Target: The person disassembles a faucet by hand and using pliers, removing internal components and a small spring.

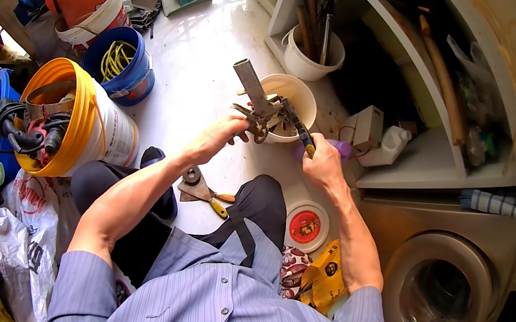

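Observation:
Over a cream bucket (pixel 306 99), both my hands hold tools that meet in a cluster of metal. My left hand (pixel 215 137) is closed on a rusty metal tool with loop-shaped handles (pixel 259 127). In my right hand (pixel 324 164) is a tool with a black-and-yellow handle (pixel 301 127), its dark end slanting up into the cluster. From the cluster a flat grey metal bar (pixel 250 83) sticks up to the far left. Where one tool ends and another begins is hard to make out. A scraper (pixel 196 190) with a yellow handle lies on the floor between my legs.
On the left are a yellow bucket (pixel 99 108) of power tools, a blue bucket (pixel 144 77) with yellow cord and plastic bags (pixel 29 225). Shelves (pixel 435 180) and a washing machine (pixel 394 242) stand on the right. A round lid (pixel 323 220) lies near my right forearm.

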`<act>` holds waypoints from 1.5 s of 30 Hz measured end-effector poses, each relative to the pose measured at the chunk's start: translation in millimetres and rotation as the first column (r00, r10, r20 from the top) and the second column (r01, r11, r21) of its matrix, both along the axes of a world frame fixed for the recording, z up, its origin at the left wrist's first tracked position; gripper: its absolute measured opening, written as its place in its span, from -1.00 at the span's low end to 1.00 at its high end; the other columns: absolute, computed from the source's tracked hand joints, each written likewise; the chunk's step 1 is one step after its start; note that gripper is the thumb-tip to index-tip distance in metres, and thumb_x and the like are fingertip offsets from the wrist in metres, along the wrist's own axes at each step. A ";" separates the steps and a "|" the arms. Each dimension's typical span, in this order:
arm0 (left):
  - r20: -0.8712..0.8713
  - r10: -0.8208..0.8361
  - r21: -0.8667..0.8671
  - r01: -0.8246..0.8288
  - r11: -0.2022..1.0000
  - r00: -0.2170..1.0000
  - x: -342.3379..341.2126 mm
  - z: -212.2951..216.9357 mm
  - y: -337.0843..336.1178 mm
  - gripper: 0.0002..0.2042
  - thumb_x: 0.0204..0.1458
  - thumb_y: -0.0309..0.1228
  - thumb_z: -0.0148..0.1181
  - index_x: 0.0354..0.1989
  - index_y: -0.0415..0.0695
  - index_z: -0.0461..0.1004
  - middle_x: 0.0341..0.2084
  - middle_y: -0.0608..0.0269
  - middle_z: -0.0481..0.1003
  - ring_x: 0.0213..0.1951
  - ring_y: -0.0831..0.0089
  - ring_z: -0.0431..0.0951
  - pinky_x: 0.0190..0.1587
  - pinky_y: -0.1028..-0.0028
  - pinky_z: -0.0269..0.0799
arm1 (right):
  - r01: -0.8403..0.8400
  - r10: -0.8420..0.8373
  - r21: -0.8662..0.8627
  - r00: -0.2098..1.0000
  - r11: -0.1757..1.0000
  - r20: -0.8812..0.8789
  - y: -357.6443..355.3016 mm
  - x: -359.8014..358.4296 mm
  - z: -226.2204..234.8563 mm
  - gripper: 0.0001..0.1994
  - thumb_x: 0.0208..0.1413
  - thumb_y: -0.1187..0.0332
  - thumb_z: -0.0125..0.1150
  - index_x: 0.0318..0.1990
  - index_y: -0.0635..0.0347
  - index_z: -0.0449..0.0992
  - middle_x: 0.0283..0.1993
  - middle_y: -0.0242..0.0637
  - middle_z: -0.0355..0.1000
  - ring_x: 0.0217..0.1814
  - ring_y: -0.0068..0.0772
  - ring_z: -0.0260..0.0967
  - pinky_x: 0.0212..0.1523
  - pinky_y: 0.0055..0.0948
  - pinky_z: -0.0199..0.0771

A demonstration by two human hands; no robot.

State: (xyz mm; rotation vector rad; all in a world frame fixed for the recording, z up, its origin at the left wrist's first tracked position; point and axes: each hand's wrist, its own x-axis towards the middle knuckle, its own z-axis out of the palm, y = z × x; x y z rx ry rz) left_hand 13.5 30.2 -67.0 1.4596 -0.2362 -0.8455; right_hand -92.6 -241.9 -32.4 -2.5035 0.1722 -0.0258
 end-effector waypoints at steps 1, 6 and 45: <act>0.104 0.010 0.108 -0.021 0.994 0.994 -5.9 6.9 -7.5 -0.46 0.32 0.07 -0.02 0.06 -0.19 0.57 -0.12 0.23 0.62 -0.12 0.52 0.51 -0.08 0.40 0.34 | 0.007 -0.007 -0.003 1.000 1.000 -0.006 -1.6 -2.1 -1.3 -0.66 0.03 0.47 0.17 0.00 0.32 0.44 -0.12 0.19 0.51 -0.04 0.29 0.49 0.00 0.02 0.50; -0.130 0.065 0.062 -0.058 0.996 0.989 6.5 9.1 4.0 -0.37 0.33 0.19 -0.05 -0.23 -0.21 0.63 -0.70 0.37 0.46 -0.72 0.64 0.26 -0.67 0.56 0.06 | -0.125 0.128 -0.038 0.985 0.991 0.114 10.0 5.1 10.7 -0.64 -0.01 0.51 0.19 0.01 0.28 0.43 -0.11 0.16 0.51 -0.04 0.30 0.48 0.00 0.02 0.51; 0.583 -0.056 0.033 0.046 0.998 0.811 -6.3 14.3 5.1 -0.12 -0.16 -0.44 0.27 0.49 -0.11 0.13 0.43 -0.03 0.13 0.45 0.07 0.15 0.44 0.17 0.16 | -0.089 0.109 -0.173 0.988 0.981 0.112 0.0 6.3 4.0 -0.61 -0.07 0.50 0.26 -0.03 0.29 0.40 -0.13 0.17 0.49 -0.10 0.31 0.50 -0.08 0.05 0.56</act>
